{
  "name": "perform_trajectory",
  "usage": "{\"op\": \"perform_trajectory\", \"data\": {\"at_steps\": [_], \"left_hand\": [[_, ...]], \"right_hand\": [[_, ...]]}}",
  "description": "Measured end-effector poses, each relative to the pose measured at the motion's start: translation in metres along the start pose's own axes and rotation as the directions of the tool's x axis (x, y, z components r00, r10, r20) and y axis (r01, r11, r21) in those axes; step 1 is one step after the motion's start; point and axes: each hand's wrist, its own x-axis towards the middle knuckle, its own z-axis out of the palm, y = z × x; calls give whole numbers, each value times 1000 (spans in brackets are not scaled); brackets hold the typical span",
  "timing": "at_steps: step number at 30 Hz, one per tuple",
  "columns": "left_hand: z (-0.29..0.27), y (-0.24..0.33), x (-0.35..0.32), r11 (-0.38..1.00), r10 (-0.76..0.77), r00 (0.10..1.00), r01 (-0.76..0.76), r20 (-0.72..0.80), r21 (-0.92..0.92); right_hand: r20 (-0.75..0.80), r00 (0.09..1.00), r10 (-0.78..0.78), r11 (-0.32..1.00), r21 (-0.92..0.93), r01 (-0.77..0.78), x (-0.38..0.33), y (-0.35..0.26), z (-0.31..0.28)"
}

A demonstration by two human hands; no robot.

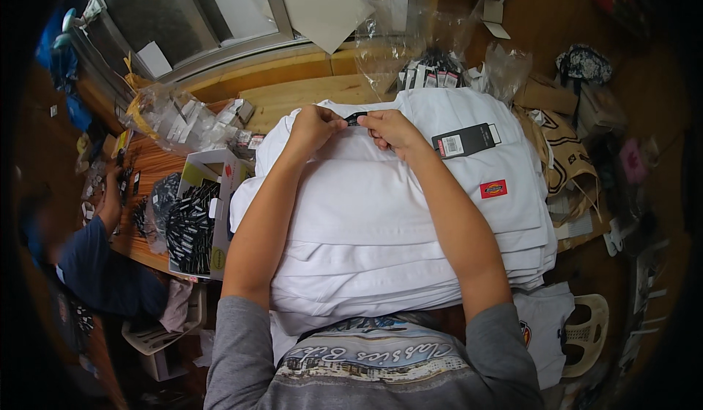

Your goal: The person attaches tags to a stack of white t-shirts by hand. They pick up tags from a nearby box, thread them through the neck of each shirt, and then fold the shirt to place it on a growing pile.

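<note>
A tall stack of folded white garments (366, 205) lies right in front of me. At its far edge my left hand (316, 126) and my right hand (392, 129) meet, fingers pinched on a small black tag (354, 119) between them. Only part of the tag shows. To the right of my right hand, a black hang tag (466, 141) with a white barcode sticker lies flat on the top garment. Nearer to me, a red label patch (493, 189) sits on the same white cloth.
Left of the stack stands a white box (222, 227) beside a bundle of black tags (192, 223). Plastic bags (179, 120) lie beyond it. A co-worker in a blue sleeve (102, 263) is at far left. Brown paper packaging (567, 150) and a beige plastic chair (586, 337) are at right.
</note>
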Motion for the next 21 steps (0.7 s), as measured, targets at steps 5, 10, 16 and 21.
{"op": "perform_trajectory", "data": {"at_steps": [5, 10, 16, 21], "left_hand": [[9, -3, 0, 1000, 23, 996, -24, -83, -9], [13, -6, 5, 994, -17, 1000, 16, -12, -106], [11, 8, -1, 954, -145, 986, 119, -77, -274], [13, -1, 3, 943, -144, 987, 116, -67, -313]], "right_hand": [[8, 1000, -19, 1000, -6, 19, 0, 0, 2], [26, 999, -22, 1000, -18, 23, -2, 0, 1], [-112, 955, -273, 927, -296, 230, 4, 8, 8], [-52, 954, -295, 911, -317, 264, 0, 5, 8]]}}
